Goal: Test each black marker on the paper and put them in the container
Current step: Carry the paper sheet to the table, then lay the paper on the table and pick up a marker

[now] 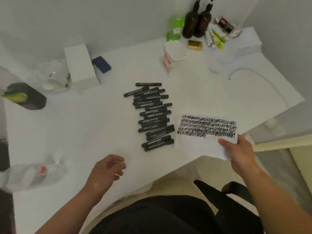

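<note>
Black markers (pixel 152 117) are all lying crosswise in one loose column in the middle of the white bench (pixel 84 129), some stacked on top of each other. Just to the right of the pile is the paper (pixel 207 132), its far half filled with rows of tight black scribbles and the near half mostly blank. The right hand (pixel 239 154) is pinching its near right corner, thumb on top and fingers tucked underneath, and that corner pokes out past the bench edge.

The left hand (pixel 106 171) is over the near part of the bench, well to the left of the markers, with fingers loosely curled and nothing in them.

Further back there's a white tub (pixel 174 54) with an open top, standing well apart from the pile. In the far corner there are two dark bottles (pixel 197 21) and a green bottle (pixel 174 27) beside them. A white box (pixel 81 68) stands off to the left with a small blue thing (pixel 101 64) right next to it – too blurry to say what it is.
</note>
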`<action>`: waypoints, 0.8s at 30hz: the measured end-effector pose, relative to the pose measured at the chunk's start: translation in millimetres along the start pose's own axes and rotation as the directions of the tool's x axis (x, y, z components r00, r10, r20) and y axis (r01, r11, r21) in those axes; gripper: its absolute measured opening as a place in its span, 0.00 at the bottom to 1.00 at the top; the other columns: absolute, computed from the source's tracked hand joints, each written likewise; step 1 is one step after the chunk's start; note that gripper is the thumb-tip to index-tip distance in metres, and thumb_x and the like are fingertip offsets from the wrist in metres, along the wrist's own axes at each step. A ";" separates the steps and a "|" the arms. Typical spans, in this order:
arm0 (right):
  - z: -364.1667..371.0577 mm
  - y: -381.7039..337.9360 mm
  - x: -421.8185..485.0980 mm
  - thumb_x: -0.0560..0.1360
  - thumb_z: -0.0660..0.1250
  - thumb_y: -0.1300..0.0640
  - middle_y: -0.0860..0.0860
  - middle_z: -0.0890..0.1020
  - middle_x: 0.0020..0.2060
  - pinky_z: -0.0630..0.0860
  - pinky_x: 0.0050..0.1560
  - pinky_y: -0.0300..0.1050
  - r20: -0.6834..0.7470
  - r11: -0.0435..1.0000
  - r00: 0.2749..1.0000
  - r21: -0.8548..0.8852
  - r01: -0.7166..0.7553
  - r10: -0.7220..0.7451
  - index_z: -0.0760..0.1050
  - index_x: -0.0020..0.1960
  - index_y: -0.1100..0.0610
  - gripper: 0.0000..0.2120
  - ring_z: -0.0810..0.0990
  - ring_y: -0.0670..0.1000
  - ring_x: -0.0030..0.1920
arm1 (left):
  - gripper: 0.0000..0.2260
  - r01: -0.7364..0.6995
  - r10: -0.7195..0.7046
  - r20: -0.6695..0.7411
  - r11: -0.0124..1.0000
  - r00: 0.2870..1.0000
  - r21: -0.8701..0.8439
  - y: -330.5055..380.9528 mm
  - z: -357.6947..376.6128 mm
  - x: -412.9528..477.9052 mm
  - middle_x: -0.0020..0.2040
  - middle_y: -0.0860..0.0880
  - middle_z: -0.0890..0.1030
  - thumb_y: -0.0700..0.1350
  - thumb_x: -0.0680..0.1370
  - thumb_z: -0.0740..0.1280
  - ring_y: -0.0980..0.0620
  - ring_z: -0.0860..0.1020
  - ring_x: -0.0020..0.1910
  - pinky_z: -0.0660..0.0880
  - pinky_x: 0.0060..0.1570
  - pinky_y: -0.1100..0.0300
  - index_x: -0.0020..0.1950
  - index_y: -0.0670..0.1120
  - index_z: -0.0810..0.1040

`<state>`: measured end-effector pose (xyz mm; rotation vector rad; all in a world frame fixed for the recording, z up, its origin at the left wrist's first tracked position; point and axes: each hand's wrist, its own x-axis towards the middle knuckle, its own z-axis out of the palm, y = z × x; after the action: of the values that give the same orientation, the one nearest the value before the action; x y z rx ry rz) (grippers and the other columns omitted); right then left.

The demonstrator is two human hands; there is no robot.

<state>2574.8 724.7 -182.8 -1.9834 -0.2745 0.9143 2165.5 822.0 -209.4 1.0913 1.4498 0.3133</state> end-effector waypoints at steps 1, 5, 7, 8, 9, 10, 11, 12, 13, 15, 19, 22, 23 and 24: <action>1.2 -9.9 30.3 0.75 0.75 0.63 0.46 0.86 0.48 0.82 0.51 0.48 0.034 0.998 0.999 -0.066 0.011 -0.008 0.81 0.48 0.47 0.12 0.86 0.47 0.46 | 0.04 0.008 -0.005 -0.051 0.998 0.999 0.060 2.9 14.7 8.3 0.42 0.52 0.85 0.46 0.78 0.71 0.49 0.83 0.43 0.80 0.44 0.55 0.47 0.56 0.83; 10.2 -31.0 126.6 0.72 0.77 0.64 0.50 0.88 0.48 0.80 0.34 0.37 0.159 0.946 0.987 -0.317 0.070 -0.020 0.82 0.47 0.50 0.10 0.87 0.44 0.37 | 0.09 -0.094 0.185 -0.197 0.913 0.963 0.397 9.6 67.5 31.5 0.43 0.57 0.82 0.44 0.73 0.76 0.57 0.80 0.42 0.73 0.40 0.67 0.47 0.54 0.80; 17.9 -31.4 158.7 0.72 0.78 0.62 0.53 0.87 0.49 0.82 0.44 0.46 0.188 0.907 0.982 -0.408 0.109 -0.033 0.82 0.51 0.52 0.11 0.87 0.52 0.43 | 0.12 -0.186 0.313 -0.163 0.830 0.936 0.526 8.0 88.6 41.5 0.45 0.54 0.81 0.42 0.70 0.79 0.56 0.78 0.41 0.76 0.42 0.64 0.50 0.50 0.81; 22.3 -30.3 171.2 0.72 0.78 0.60 0.53 0.87 0.49 0.82 0.48 0.50 0.191 0.880 0.980 -0.452 0.144 -0.062 0.81 0.54 0.52 0.13 0.86 0.55 0.46 | 0.13 -0.244 0.390 -0.134 0.772 0.911 0.587 5.5 97.6 47.4 0.47 0.52 0.81 0.41 0.70 0.79 0.54 0.78 0.43 0.78 0.44 0.61 0.51 0.47 0.82; 26.8 -28.8 181.3 0.72 0.78 0.59 0.52 0.86 0.49 0.82 0.51 0.51 0.198 0.848 0.975 -0.497 0.185 -0.096 0.80 0.58 0.53 0.16 0.85 0.56 0.48 | 0.13 -0.303 0.470 -0.105 0.708 0.877 0.638 2.0 105.3 53.2 0.49 0.50 0.81 0.42 0.70 0.79 0.52 0.78 0.46 0.79 0.47 0.57 0.52 0.46 0.82; 30.9 -26.5 189.0 0.72 0.78 0.57 0.51 0.85 0.50 0.80 0.53 0.50 0.208 0.810 0.969 -0.541 0.228 -0.134 0.79 0.62 0.53 0.20 0.84 0.55 0.49 | 0.12 -0.357 0.544 -0.083 0.650 0.835 0.671 -1.8 112.2 58.2 0.50 0.48 0.81 0.44 0.71 0.78 0.51 0.78 0.48 0.79 0.50 0.57 0.52 0.45 0.83; 34.6 -23.6 195.2 0.72 0.78 0.54 0.49 0.83 0.50 0.77 0.53 0.46 0.217 0.767 0.960 -0.581 0.274 -0.178 0.76 0.66 0.53 0.24 0.83 0.53 0.49 | 0.11 -0.401 0.605 -0.071 0.607 0.793 0.687 -6.3 118.6 62.7 0.51 0.47 0.81 0.46 0.73 0.75 0.50 0.77 0.50 0.77 0.51 0.58 0.52 0.44 0.83; 37.5 -19.7 200.8 0.72 0.78 0.52 0.48 0.81 0.51 0.73 0.54 0.44 0.225 0.723 0.947 -0.612 0.320 -0.229 0.74 0.69 0.52 0.28 0.81 0.51 0.49 | 0.11 -0.429 0.647 -0.072 0.581 0.759 0.691 -11.4 124.6 67.5 0.51 0.46 0.80 0.49 0.74 0.73 0.49 0.76 0.50 0.76 0.51 0.59 0.52 0.44 0.84; 39.2 -15.1 205.1 0.72 0.78 0.50 0.47 0.79 0.52 0.70 0.55 0.42 0.227 0.686 0.933 -0.633 0.360 -0.280 0.71 0.72 0.51 0.31 0.78 0.49 0.50 | 0.12 -0.447 0.674 -0.080 0.569 0.735 0.690 -16.6 130.1 72.5 0.51 0.46 0.79 0.50 0.75 0.72 0.49 0.76 0.50 0.74 0.51 0.59 0.52 0.44 0.84; 40.8 -7.5 214.4 0.72 0.78 0.48 0.45 0.77 0.57 0.69 0.58 0.42 0.221 0.647 0.901 -0.635 0.423 -0.373 0.65 0.76 0.50 0.37 0.76 0.47 0.53 | 0.12 -0.471 0.717 -0.101 0.550 0.689 0.690 -25.7 139.2 85.2 0.51 0.47 0.78 0.51 0.75 0.71 0.49 0.75 0.50 0.75 0.48 0.55 0.52 0.44 0.85; 35.8 15.8 231.7 0.72 0.76 0.41 0.50 0.72 0.69 0.72 0.58 0.47 0.310 0.477 0.750 -0.616 0.626 -0.584 0.64 0.76 0.50 0.38 0.72 0.40 0.54 | 0.10 -0.502 0.801 -0.128 0.481 0.585 0.719 -41.0 151.7 102.6 0.51 0.49 0.78 0.50 0.75 0.74 0.48 0.75 0.48 0.74 0.46 0.47 0.53 0.49 0.83; 29.6 38.6 247.1 0.71 0.70 0.36 0.47 0.70 0.69 0.74 0.57 0.50 0.342 0.396 0.619 -0.533 0.748 -0.707 0.66 0.73 0.41 0.33 0.72 0.41 0.58 | 0.13 -0.486 0.850 -0.133 0.413 0.510 0.771 -50.3 155.8 108.3 0.53 0.51 0.79 0.50 0.74 0.74 0.48 0.76 0.51 0.72 0.53 0.47 0.57 0.52 0.80; 27.4 44.5 250.9 0.71 0.69 0.34 0.46 0.70 0.70 0.74 0.59 0.52 0.353 0.392 0.585 -0.485 0.782 -0.730 0.66 0.72 0.38 0.31 0.73 0.43 0.61 | 0.13 -0.476 0.856 -0.126 0.394 0.501 0.786 -54.4 156.4 109.4 0.53 0.51 0.80 0.51 0.75 0.73 0.47 0.77 0.52 0.71 0.56 0.48 0.58 0.52 0.81; 25.3 48.8 253.8 0.71 0.68 0.32 0.45 0.70 0.72 0.74 0.60 0.53 0.362 0.400 0.559 -0.428 0.810 -0.746 0.66 0.71 0.36 0.30 0.73 0.45 0.64 | 0.12 -0.464 0.863 -0.120 0.376 0.491 0.802 -58.5 157.0 110.8 0.54 0.50 0.80 0.52 0.75 0.72 0.46 0.77 0.52 0.70 0.58 0.49 0.57 0.51 0.82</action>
<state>2727.5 844.0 -355.7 -1.9207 -1.5798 0.2928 2299.4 812.4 -358.8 2.4570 1.5189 0.7906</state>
